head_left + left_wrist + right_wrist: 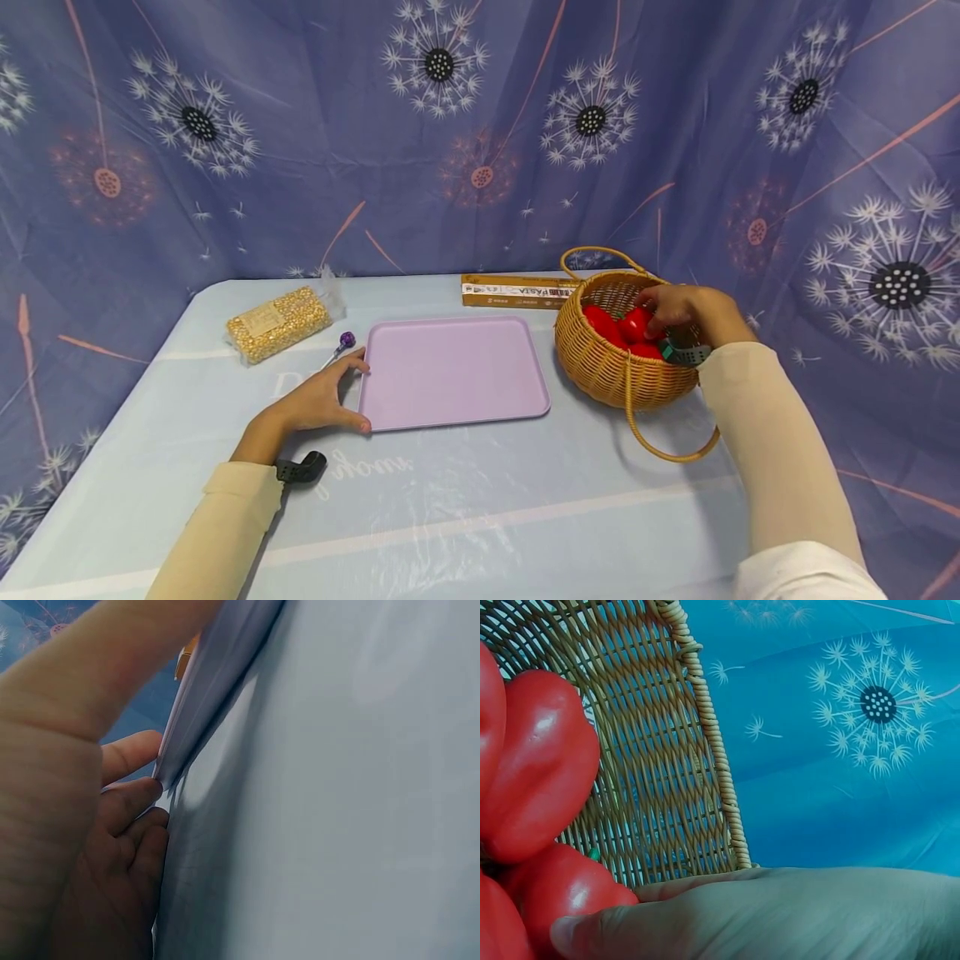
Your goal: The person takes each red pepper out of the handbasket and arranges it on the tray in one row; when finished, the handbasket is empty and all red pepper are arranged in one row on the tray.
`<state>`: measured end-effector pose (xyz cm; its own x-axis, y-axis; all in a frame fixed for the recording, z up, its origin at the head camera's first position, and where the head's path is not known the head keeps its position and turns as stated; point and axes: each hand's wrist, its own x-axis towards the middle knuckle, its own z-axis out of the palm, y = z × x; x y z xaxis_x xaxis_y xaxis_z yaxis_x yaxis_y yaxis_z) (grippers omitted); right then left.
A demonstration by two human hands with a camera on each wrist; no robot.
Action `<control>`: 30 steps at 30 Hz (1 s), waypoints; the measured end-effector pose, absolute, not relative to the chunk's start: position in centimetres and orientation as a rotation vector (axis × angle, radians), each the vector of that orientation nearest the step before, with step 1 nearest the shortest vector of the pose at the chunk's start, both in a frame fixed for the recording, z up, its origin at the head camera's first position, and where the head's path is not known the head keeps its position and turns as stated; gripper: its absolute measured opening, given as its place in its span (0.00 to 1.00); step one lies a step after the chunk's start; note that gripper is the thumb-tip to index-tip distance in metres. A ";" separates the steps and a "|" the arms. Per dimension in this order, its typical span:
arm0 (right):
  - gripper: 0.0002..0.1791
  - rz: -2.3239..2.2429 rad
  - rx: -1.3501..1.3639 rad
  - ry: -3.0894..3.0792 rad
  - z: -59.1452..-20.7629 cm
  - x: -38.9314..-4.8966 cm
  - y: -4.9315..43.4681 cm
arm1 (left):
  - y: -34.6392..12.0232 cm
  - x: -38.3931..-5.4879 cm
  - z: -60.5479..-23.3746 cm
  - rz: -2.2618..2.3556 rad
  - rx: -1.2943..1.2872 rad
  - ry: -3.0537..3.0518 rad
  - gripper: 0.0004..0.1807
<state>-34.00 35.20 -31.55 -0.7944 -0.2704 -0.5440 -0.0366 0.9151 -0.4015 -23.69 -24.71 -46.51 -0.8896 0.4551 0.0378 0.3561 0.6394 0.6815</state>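
My right hand [669, 305] reaches into a wicker basket [615, 379], where its thumb and fingers hold a red bell pepper [577, 881] with a bit of green stem. Other red peppers [544, 757] lie beside it in the basket. The right fingertips are partly hidden behind the pepper. On the left, my left hand [318, 400] spans the short side of a lilac tray [457, 375]. Its thumb touches the near corner and the spread fingers rest along the tray's edge, as the left wrist view also shows. Nothing lies on the tray.
Behind the left hand are a clear bag of yellow kernels [279, 323] and a thin stick with a purple ball end [347, 340]. A pasta box [517, 292] lies at the table's back edge. One basket handle [671, 454] hangs down towards the front; a dandelion-print curtain [315, 167] borders the table.
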 end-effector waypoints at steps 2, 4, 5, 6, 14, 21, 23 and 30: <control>0.38 -0.461 -0.260 2.481 -31.6 -34.1 35.2 | -24.7 -23.7 -46.5 1.087 0.675 2.720 0.54; 0.38 -0.419 -0.314 2.517 -31.6 -34.2 35.2 | -24.7 -23.6 -46.5 1.091 0.672 2.719 0.54; 0.37 -0.391 -0.337 2.537 -31.7 -34.2 35.1 | -24.7 -23.6 -46.5 1.095 0.670 2.718 0.54; 0.36 -0.374 -0.358 2.549 -31.8 -34.3 35.1 | -24.7 -23.6 -46.5 1.097 0.668 2.717 0.54; 0.34 -0.414 -0.345 2.500 -32.1 -34.4 35.0 | -24.7 -23.6 -46.5 1.110 0.666 2.714 0.54; 0.36 -0.290 -0.292 2.522 -32.2 -34.2 34.6 | -24.7 -23.6 -46.5 1.114 0.660 2.707 0.54; 0.32 -0.263 -0.267 2.530 -32.2 -34.2 34.5 | -24.8 -23.6 -46.4 1.116 0.662 2.706 0.53; 0.21 -0.188 -0.208 2.514 -32.5 -34.2 34.6 | -24.6 -23.7 -46.5 1.136 0.658 2.695 0.53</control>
<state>-34.15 34.57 -32.50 -0.8062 -0.1911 -0.5600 -0.1057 0.9777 -0.1815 -23.66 -24.64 -46.47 -0.8937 0.4473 0.0366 0.3384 0.6182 0.7094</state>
